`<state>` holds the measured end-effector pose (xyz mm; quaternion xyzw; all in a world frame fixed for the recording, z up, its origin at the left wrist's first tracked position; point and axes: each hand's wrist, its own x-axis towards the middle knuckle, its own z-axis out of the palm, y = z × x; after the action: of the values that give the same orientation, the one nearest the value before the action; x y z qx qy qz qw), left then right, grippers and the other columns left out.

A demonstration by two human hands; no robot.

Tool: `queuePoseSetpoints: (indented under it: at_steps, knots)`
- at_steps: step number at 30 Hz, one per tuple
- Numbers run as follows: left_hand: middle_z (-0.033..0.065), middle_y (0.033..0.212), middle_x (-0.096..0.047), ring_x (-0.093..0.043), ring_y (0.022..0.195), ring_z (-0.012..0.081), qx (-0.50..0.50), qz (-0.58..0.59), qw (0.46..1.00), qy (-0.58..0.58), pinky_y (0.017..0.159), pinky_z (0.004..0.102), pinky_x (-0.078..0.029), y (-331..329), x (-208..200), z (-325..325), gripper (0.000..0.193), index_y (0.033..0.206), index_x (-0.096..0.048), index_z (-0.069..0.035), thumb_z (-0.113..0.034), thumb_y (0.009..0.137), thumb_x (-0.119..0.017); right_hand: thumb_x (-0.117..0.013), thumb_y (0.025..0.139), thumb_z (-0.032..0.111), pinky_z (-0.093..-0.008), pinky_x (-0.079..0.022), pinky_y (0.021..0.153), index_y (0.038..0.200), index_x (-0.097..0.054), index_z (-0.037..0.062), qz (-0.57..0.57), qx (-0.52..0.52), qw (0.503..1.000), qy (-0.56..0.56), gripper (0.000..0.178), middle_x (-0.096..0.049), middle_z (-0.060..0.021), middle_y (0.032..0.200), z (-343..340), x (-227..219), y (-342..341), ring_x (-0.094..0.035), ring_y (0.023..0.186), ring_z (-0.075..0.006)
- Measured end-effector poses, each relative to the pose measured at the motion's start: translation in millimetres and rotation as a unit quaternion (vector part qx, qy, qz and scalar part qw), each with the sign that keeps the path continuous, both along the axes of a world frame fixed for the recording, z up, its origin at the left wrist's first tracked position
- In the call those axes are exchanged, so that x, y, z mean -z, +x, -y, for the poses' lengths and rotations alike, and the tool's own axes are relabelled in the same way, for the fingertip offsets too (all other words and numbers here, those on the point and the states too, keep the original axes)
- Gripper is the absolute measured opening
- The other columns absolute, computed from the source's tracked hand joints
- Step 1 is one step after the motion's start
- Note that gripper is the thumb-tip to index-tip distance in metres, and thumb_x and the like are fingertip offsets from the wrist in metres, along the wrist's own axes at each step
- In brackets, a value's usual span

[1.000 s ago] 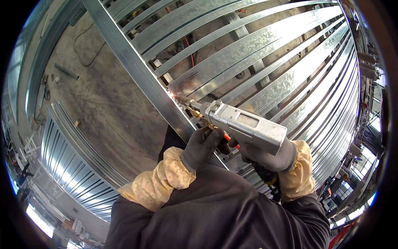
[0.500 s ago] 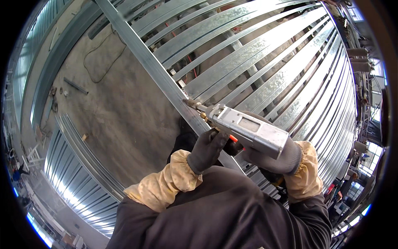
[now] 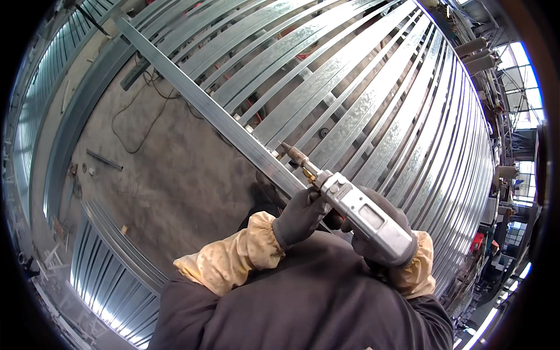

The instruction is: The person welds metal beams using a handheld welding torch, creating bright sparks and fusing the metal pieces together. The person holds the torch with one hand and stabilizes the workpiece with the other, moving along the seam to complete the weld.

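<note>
The right hand (image 3: 382, 230), gloved, is wrapped tight around the grey body of a welding gun (image 3: 361, 213), whose brass-tipped nozzle reaches up-left to the long galvanized steel rail (image 3: 204, 111). The left hand (image 3: 300, 216), also gloved, seems closed on the gun's front end, just beside the rail.

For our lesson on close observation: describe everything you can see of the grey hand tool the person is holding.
The welding torch has a long, boxy, light-grey body that looks like metal, with a darker rectangular panel on top. A brass-coloured neck and brownish nozzle point up-left, the tip near the long galvanised steel bar; whether it touches is unclear. It lies tilted. The gloved right hand grips its rear; the gloved left hand steadies its front.
</note>
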<state>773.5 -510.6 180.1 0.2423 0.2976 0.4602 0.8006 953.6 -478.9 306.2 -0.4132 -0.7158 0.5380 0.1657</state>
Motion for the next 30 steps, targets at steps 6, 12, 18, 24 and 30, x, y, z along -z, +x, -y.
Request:
queuePoseSetpoints:
  at_steps: [6, 12, 18, 24, 30]
  knots:
    - [-0.0029, 0.077, -0.055, -0.045, 0.067, 0.0016, -0.022, -0.008, 0.999, 0.039, 0.058, 0.0194, -0.037, -5.6, -38.9, 15.8, 0.022, 0.103, -0.057, 0.0, -0.021, 0.096, -0.058, -0.068, 0.073, 0.008, -0.0255, -0.051, 0.072, 0.132, -0.046, -0.004, -0.046, 0.082, 0.994, -0.059, 0.064, -0.063, -0.009, 0.101, 37.5, -17.0, 7.4, -0.064, 0.085, -0.0138]
    - [0.0079, 0.103, -0.062, -0.059, 0.092, 0.0109, -0.035, -0.011, 0.994, 0.107, 0.086, 0.0289, -0.051, -2.3, -74.8, 26.0, 0.028, 0.119, -0.052, 0.005, -0.013, 0.098, -0.052, -0.069, 0.079, 0.027, -0.027, -0.053, 0.065, 0.135, -0.041, -0.0018, -0.224, 0.205, 0.945, -0.122, 0.068, -0.066, -0.0127, 0.1, 94.1, 13.7, 58.4, -0.065, 0.075, -0.013]
    - [0.0073, 0.101, -0.066, -0.063, 0.09, 0.0118, -0.1, -0.094, 0.977, 0.164, 0.079, 0.0251, -0.05, 7.1, -100.2, 30.2, 0.028, 0.112, -0.061, 0.004, -0.016, 0.103, -0.044, -0.073, 0.077, 0.023, -0.0298, -0.054, 0.064, 0.136, -0.039, 0.0, -0.341, 0.201, 0.9, -0.185, 0.072, -0.067, -0.0161, 0.098, 135.5, 28.0, 79.4, -0.067, 0.076, -0.0178]
    - [0.0091, 0.092, -0.066, -0.063, 0.084, 0.0142, -0.004, -0.048, 0.971, 0.232, 0.077, 0.0283, -0.051, 9.0, -109.2, 22.1, 0.037, 0.11, -0.062, 0.002, -0.03, 0.102, -0.046, -0.077, 0.081, 0.017, -0.0303, -0.054, 0.07, 0.142, -0.034, 0.0027, -0.351, 0.236, 0.905, -0.033, 0.075, -0.067, -0.0169, 0.098, 180.9, 6.6, 31.2, -0.066, 0.081, -0.0183]
    - [0.0108, 0.087, -0.065, -0.064, 0.077, 0.0204, 0.116, 0.043, 0.981, 0.152, 0.069, 0.0332, -0.053, -20.5, -106.1, -16.7, 0.047, 0.109, -0.06, -0.001, -0.045, 0.099, -0.047, -0.08, 0.077, 0.015, -0.0286, -0.051, 0.078, 0.146, -0.029, -0.0003, -0.221, 0.31, 0.925, 0.006, 0.088, -0.063, -0.0099, 0.104, 173.4, -15.3, -55.6, -0.062, 0.086, -0.0143]
